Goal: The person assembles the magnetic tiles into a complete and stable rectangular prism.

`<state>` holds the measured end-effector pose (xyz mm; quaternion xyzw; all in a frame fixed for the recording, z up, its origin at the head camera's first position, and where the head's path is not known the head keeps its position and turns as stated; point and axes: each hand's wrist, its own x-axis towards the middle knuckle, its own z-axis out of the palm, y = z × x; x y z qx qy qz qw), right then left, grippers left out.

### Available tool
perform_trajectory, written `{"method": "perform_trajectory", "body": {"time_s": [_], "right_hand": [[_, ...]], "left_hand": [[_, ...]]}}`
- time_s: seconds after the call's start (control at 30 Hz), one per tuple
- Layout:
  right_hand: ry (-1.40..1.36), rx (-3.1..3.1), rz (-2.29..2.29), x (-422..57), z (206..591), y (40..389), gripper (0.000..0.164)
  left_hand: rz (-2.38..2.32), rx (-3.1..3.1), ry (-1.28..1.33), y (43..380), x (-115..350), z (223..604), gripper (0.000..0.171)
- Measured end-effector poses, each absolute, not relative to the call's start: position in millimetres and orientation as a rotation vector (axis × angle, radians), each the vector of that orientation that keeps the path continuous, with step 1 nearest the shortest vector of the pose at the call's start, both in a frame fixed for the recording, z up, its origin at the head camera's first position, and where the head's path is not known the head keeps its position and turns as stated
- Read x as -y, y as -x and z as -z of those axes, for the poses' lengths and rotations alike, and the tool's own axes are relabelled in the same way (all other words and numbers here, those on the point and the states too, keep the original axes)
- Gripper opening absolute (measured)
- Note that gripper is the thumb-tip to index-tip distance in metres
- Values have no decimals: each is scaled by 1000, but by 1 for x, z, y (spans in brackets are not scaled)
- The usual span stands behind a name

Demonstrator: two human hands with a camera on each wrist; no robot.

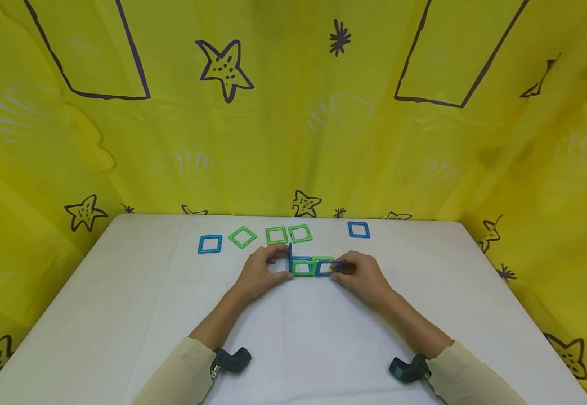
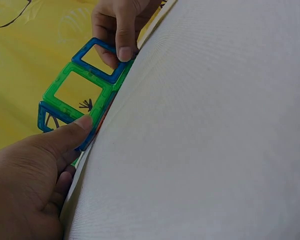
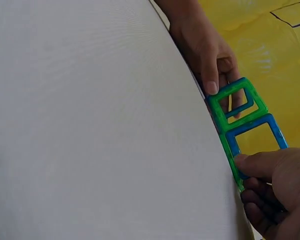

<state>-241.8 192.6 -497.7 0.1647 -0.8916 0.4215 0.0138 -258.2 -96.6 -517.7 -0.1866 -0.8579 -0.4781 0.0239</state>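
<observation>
Between left hand [image 1: 261,274] and right hand [image 1: 366,276] — tile structure [image 1: 315,269], long axis sideways.

I am at a white counter [image 1: 323,337] closed in at the back and both sides by yellow cloth [image 1: 273,135] printed with starfish [image 1: 225,70] and pale fish [image 1: 341,116]. It looks like a curtained booth; whether it stands in a home, an office or a lab, I cannot tell.

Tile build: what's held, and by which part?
Right hand pinches the front blue tile by its lower outer corner. Left hand grips the build at its left end, at the front green tile's lower corner.
</observation>
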Motion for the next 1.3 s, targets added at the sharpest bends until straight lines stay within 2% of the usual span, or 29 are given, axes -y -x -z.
{"method": "perform_trajectory", "body": {"time_s": [0.2, 1.3], "right_hand": [[-549, 2741, -1276, -192, 503, 243, 9], [-465, 2899, -1257, -184, 495, 237, 11]], "left_hand": [[1472, 2661, 567, 258, 96, 518, 60], [1476, 2667, 587, 256, 97, 516, 60]]}}
